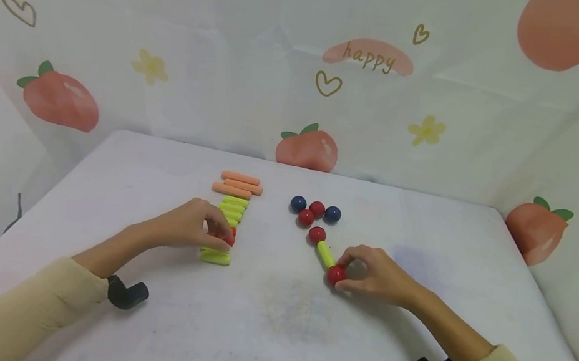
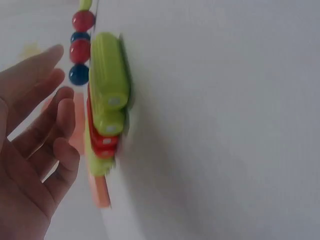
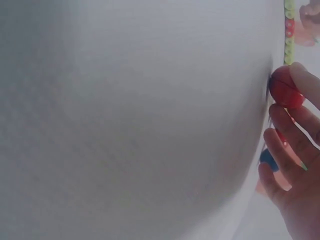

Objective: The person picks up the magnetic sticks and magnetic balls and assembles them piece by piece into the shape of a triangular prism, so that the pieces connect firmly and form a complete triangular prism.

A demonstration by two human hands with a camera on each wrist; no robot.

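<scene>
My right hand [image 1: 379, 277] pinches a red ball [image 1: 335, 275] between thumb and index finger. That ball sits at the near end of a yellow-green stick [image 1: 326, 254], whose far end meets another red ball [image 1: 317, 235]. In the right wrist view the held ball [image 3: 286, 87] hides the stick. On the left, my left hand [image 1: 197, 226] is over a row of yellow-green sticks [image 1: 216, 256] with red ones [image 2: 105, 140] among them. Its loosely bent fingers hold nothing in the left wrist view, where a gap separates them from the sticks.
Several orange sticks [image 1: 240, 186] lie beyond the yellow-green row. Two blue balls [image 1: 298, 204] and two red balls [image 1: 306, 218] are grouped farther back, right of the sticks. Behind the white table [image 1: 253, 339] hangs a printed cloth [image 1: 240, 59].
</scene>
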